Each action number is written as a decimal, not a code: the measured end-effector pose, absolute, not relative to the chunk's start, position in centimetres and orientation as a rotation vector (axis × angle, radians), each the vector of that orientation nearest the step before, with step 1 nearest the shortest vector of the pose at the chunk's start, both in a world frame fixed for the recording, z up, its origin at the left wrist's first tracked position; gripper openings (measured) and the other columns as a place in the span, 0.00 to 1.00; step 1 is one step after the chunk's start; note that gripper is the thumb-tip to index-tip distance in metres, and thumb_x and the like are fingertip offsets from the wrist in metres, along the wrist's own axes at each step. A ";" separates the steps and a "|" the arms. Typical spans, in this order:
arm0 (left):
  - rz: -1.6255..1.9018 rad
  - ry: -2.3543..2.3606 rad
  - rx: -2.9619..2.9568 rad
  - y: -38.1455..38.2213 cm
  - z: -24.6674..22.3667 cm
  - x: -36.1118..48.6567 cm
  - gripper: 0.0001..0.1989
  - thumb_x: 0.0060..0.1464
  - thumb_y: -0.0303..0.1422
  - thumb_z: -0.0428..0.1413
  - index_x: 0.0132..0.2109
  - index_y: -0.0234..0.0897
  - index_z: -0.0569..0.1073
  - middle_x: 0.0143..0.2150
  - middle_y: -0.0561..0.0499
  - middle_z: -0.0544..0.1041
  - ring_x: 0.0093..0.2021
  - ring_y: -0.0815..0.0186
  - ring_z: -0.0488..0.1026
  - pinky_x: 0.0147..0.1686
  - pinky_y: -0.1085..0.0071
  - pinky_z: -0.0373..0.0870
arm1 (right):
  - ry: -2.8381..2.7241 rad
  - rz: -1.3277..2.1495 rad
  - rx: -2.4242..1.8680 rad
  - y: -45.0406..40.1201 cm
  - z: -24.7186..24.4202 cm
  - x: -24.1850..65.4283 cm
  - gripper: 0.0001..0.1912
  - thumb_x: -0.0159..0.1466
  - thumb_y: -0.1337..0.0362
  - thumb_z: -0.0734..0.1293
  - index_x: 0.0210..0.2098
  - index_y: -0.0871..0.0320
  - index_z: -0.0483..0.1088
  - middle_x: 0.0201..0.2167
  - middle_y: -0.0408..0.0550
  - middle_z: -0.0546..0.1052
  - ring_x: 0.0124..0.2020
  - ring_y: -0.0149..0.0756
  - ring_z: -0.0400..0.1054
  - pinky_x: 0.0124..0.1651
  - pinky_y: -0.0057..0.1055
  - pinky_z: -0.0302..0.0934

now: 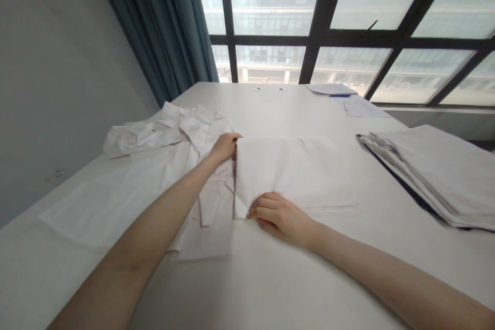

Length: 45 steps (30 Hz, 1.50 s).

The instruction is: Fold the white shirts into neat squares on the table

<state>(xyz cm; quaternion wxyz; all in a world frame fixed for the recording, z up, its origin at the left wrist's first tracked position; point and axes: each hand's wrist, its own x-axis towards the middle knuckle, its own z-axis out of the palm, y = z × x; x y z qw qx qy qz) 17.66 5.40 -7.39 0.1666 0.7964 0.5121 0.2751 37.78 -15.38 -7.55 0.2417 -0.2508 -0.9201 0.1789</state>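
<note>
A folded white cloth (pixel 290 170) lies flat on the white table as a neat rectangle. At its far left corner is my left hand (pixel 225 147), closed with the fingertips at the edge and partly out of sight. My right hand (pixel 282 218) is at the near left corner, its curled fingers pinching the fabric there. Left of the folded cloth, a loose, crumpled white garment (pixel 166 160) is spread out, with a strap-like strip and overlapping layers. Part of it passes under my left forearm.
On the right, several folded white cloths (pixel 444 170) are stacked on a dark, flat sheet. Papers (pixel 332 89) and a blue pen (pixel 340 95) lie at the far right of the table (pixel 266 289). A blue curtain (pixel 174 20) and windows stand behind the far edge.
</note>
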 end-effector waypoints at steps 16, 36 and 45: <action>0.649 1.574 2.233 6.2 -5.2 19.6 0.17 0.56 0.28 0.49 0.50 0.32 0.76 0.50 0.41 0.78 0.51 0.58 0.74 0.53 0.62 0.68 | -2.481 0.622 -0.621 -15.6 -7.4 37.8 0.14 0.60 0.78 0.60 0.39 0.61 0.73 0.42 0.52 0.78 0.51 0.34 0.70 0.64 0.36 0.53; 0.472 1.663 2.737 1.8 -9.2 23.0 0.27 0.65 0.46 0.42 0.63 0.35 0.59 0.58 0.37 0.68 0.58 0.49 0.63 0.58 0.47 0.51 | -2.368 0.087 -1.076 -12.7 -6.5 41.2 0.15 0.65 0.70 0.58 0.49 0.59 0.71 0.47 0.56 0.78 0.53 0.42 0.69 0.57 0.45 0.61; 0.434 1.627 2.720 3.2 -7.4 22.5 0.24 0.64 0.48 0.44 0.51 0.34 0.72 0.50 0.39 0.75 0.54 0.50 0.67 0.53 0.53 0.58 | -2.579 0.052 -1.446 -12.1 -8.4 42.8 0.26 0.72 0.59 0.52 0.67 0.55 0.54 0.68 0.50 0.56 0.69 0.50 0.43 0.66 0.56 0.44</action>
